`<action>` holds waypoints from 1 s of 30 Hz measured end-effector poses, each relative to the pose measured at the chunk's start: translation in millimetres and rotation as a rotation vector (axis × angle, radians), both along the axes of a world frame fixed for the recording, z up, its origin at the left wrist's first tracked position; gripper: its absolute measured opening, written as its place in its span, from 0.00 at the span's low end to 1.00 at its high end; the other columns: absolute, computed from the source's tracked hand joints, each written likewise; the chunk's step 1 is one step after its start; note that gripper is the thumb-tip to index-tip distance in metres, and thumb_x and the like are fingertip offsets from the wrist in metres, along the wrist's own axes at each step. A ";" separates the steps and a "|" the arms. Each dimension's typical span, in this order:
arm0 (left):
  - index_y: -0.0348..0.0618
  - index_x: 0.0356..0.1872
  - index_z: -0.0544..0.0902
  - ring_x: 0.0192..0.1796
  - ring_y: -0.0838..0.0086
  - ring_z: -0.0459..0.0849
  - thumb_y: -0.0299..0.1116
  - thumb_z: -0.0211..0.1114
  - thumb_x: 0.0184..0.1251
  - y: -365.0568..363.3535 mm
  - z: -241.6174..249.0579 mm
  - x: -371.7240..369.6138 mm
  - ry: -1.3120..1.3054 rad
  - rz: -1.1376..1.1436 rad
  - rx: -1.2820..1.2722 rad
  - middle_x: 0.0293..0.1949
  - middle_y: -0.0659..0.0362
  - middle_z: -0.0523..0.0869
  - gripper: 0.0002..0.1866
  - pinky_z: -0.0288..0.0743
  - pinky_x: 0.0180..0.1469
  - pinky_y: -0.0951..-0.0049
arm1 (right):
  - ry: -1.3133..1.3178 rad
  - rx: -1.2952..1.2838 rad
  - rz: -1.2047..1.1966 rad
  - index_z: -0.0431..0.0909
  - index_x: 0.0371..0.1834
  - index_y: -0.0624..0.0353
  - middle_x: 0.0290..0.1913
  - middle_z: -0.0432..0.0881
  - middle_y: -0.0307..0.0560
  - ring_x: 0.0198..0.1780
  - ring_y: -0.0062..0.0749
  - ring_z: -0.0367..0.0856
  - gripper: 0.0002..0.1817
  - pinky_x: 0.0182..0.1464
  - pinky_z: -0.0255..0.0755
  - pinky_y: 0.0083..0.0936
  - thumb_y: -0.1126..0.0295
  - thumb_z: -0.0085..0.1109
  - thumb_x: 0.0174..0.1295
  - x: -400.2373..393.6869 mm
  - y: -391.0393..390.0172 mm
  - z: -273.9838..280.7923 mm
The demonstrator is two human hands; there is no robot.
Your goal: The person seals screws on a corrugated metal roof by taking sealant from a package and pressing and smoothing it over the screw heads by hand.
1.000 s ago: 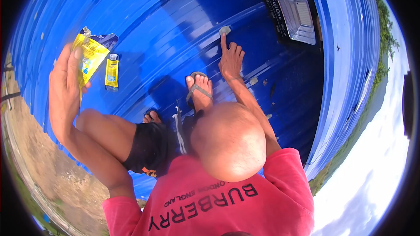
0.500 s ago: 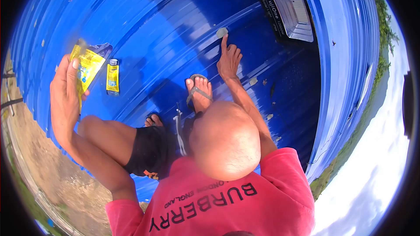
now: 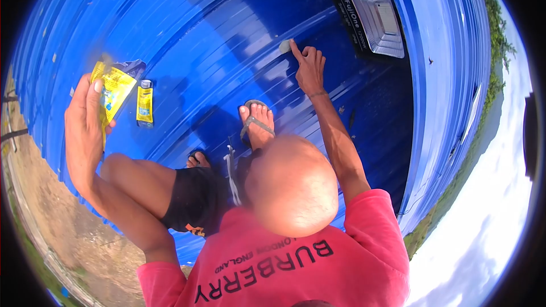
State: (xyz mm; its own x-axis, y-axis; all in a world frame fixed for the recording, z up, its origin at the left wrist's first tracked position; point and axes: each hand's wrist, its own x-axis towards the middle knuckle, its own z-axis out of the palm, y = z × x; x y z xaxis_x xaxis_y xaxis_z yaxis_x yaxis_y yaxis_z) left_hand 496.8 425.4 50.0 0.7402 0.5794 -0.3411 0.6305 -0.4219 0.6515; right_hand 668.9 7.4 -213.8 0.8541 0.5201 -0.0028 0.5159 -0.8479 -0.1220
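My left hand (image 3: 83, 128), at the left, is closed around a yellow printed packet (image 3: 118, 92) with a dark upper corner. Just right of the packet, a small yellow tube (image 3: 145, 104) with dark ends lies on the blue corrugated roofing sheet (image 3: 187, 40). My right hand (image 3: 312, 71) reaches over the sheet with its index finger stretched out and the other fingers loosely bent, holding nothing. That fingertip touches the edge of a pale grey round smear (image 3: 285, 47) on the metal.
A FujiOne solar light (image 3: 377, 24) sits upper right, beside a raised blue metal edge (image 3: 418, 79). My sandalled foot (image 3: 260, 128) is on the ridged sheet. Bare ground (image 3: 85, 239) lies below at the left; sky and greenery show at the right.
My right hand has shifted a little to the right, its fingertip moving from below the grey smear to its right edge. The left hand still holds the packet in nearly the same place.
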 end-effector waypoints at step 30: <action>0.34 0.68 0.72 0.42 0.79 0.85 0.29 0.57 0.78 -6.4 -17.0 15.9 -0.277 -0.183 -0.404 0.46 0.56 0.86 0.21 0.79 0.46 0.76 | 0.672 0.931 -0.413 0.53 0.84 0.54 0.50 0.79 0.47 0.48 0.26 0.77 0.43 0.55 0.75 0.25 0.85 0.47 0.61 -7.5 35.9 157.5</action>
State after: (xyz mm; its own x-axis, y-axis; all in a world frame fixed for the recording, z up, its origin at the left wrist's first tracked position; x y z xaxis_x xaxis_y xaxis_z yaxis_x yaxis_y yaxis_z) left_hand 512.7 418.9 33.0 0.9112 0.2947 -0.2881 0.3513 -0.1900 0.9168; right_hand 661.3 43.3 -56.3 0.9277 0.2484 -0.2786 -0.1713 -0.3798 -0.9091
